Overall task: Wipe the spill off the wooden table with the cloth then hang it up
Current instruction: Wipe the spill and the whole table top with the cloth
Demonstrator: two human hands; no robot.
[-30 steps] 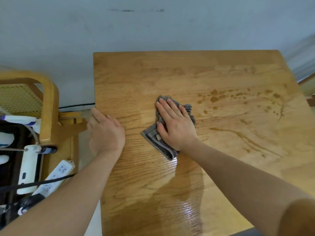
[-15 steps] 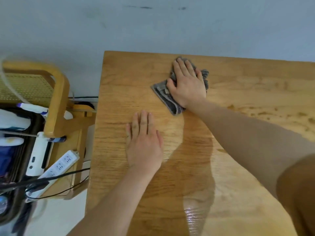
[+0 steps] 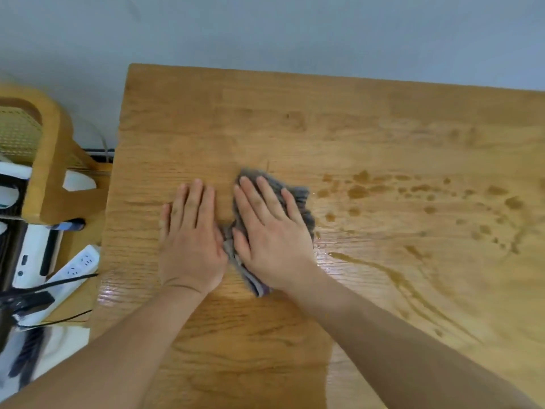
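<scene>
A grey cloth (image 3: 300, 199) lies bunched on the wooden table (image 3: 295, 119), mostly hidden under my right hand (image 3: 272, 231), which presses flat on it with fingers spread. My left hand (image 3: 190, 237) lies flat on the bare wood just left of the cloth, its thumb side touching the cloth's edge. Brown spill drops (image 3: 358, 191) dot the table to the right of the cloth. A thin wet streak (image 3: 392, 276) runs toward the near right.
A wooden chair with a cane back (image 3: 44, 160) stands left of the table. Below it lie a white power strip (image 3: 73, 270) with black cables and other white items. A pale wall (image 3: 265, 31) runs behind the table's far edge.
My right hand has slid the cloth back from the far edge to the table's middle, beside the left hand. The view has shifted, bringing the spill into sight on the right.
</scene>
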